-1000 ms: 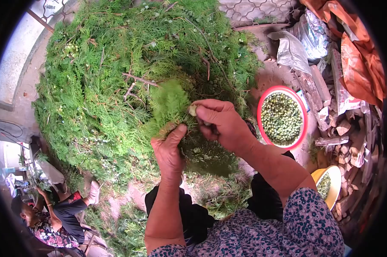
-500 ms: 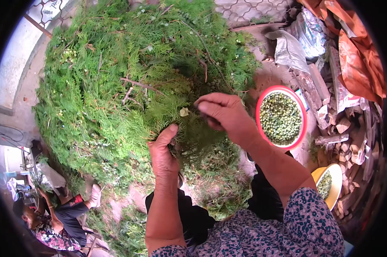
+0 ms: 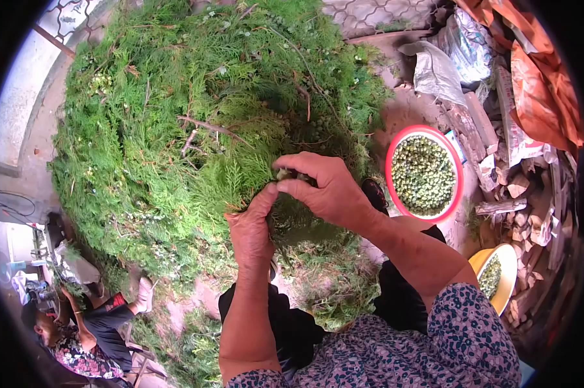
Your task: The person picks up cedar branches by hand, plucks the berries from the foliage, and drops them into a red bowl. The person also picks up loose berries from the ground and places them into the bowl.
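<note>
My left hand (image 3: 252,234) is closed around a leafy evergreen sprig (image 3: 235,178), whose flat green fronds fan out beyond the thumb. Against it, my right hand (image 3: 334,194) pinches a small pale-green cone (image 3: 283,174), thumb and forefinger close to my left thumb tip. The other fingers of my right hand curl out of sight beneath. Under both hands spreads a big heap of cut evergreen branches (image 3: 137,129) with bare twigs among them.
A red-rimmed basin (image 3: 461,184) full of green cones stands to the right. Nearer is a yellow basin (image 3: 510,284) with more cones. Split firewood (image 3: 521,226), sacks (image 3: 437,74) and an orange sheet (image 3: 544,97) line the right side. Another person (image 3: 88,330) sits at lower left, holding greenery.
My right hand has come down and left from above the sprig to meet my left thumb, and its fingers now close on a cone. My left hand keeps its hold on the sprig.
</note>
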### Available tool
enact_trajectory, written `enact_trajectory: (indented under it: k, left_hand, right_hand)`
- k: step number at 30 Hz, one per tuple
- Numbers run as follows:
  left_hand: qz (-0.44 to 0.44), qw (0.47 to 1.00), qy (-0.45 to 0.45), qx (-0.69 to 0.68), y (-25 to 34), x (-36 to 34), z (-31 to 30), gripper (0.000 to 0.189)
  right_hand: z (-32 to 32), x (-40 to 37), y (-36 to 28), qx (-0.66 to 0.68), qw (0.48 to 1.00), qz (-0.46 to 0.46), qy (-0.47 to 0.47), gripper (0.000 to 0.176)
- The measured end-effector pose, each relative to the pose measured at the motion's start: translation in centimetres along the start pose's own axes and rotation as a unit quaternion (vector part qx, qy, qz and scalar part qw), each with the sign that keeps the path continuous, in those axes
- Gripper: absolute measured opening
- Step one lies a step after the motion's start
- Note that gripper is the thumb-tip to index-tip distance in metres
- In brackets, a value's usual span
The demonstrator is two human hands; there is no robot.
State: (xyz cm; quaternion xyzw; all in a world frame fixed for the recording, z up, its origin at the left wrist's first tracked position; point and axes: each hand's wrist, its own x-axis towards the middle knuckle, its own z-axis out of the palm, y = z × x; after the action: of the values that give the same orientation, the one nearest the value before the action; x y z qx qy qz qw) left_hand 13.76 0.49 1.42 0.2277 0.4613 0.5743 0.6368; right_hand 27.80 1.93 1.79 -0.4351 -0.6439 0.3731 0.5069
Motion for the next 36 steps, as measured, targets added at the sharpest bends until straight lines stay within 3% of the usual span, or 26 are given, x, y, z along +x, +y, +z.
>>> enact_trajectory:
  k: [2, 3, 4, 5, 7, 11, 13, 17, 19, 27, 30, 32, 36]
  left_hand:
    - [-0.006, 1.000, -0.003, 0.012, -0.1, -0.1, -0.2, 0.037]
    - [-0.019, 1.000, -0.018, 0.001, 0.1, -0.3, -0.2, 0.037]
    - [-0.032, 0.999, -0.032, -0.009, 0.2, -0.4, -0.2, 0.037]
    - [-0.033, 0.999, -0.031, -0.009, 0.2, -0.4, -0.3, 0.037]
    - [-0.131, 0.991, -0.033, -0.022, 0.3, -0.3, -0.6, 0.037]
    - [-0.141, 0.988, -0.046, -0.053, -0.3, 0.0, -0.8, 0.037]
    - [-0.087, 0.995, -0.042, -0.022, -0.5, -0.2, -0.4, 0.042]
    - [-0.098, 0.992, -0.079, -0.031, -0.4, -0.3, -0.6, 0.045]
    - [-0.077, 0.995, -0.030, -0.057, -0.2, -0.4, -0.3, 0.046]
    - [-0.078, 0.992, -0.052, -0.082, 0.3, 0.0, -0.8, 0.039]
    - [-0.078, 0.992, -0.045, -0.094, 0.4, -0.1, -0.6, 0.030]
    - [-0.082, 0.991, -0.028, -0.098, 0.3, 0.0, -0.9, 0.025]
    - [-0.094, 0.992, -0.047, -0.070, 0.2, -0.2, -1.3, 0.019]
  right_hand:
    - [-0.3, 0.1, 0.0, -0.014, 1.000, -0.017, -0.015, 0.018]
    - [-0.7, 0.2, -0.6, 0.168, 0.972, 0.157, -0.050, 0.016]
    - [-0.9, 0.2, -0.8, 0.339, 0.881, 0.319, -0.081, 0.016]
    - [-0.8, 0.1, -0.8, 0.339, 0.881, 0.320, -0.082, 0.016]
    - [-0.4, -0.2, -0.8, 0.458, 0.798, 0.391, -0.038, 0.019]
    - [-0.1, -0.5, -0.6, 0.481, 0.791, 0.375, -0.045, 0.022]
    - [-0.2, -0.6, -1.1, 0.525, 0.748, 0.407, -0.009, 0.024]
    - [-1.0, 0.2, -0.3, 0.515, 0.791, 0.329, 0.000, 0.026]
    - [-1.0, 0.5, -1.2, 0.498, 0.804, 0.326, 0.010, 0.023]
    - [-1.1, 0.1, -0.3, 0.456, 0.826, 0.330, 0.013, 0.015]
    - [-1.3, 0.2, -0.8, 0.345, 0.867, 0.358, -0.026, 0.015]
    - [-1.5, 0.1, -1.3, 0.221, 0.907, 0.335, -0.125, 0.019]
    - [-0.9, -0.2, -1.5, 0.319, 0.877, 0.346, -0.097, 0.026]
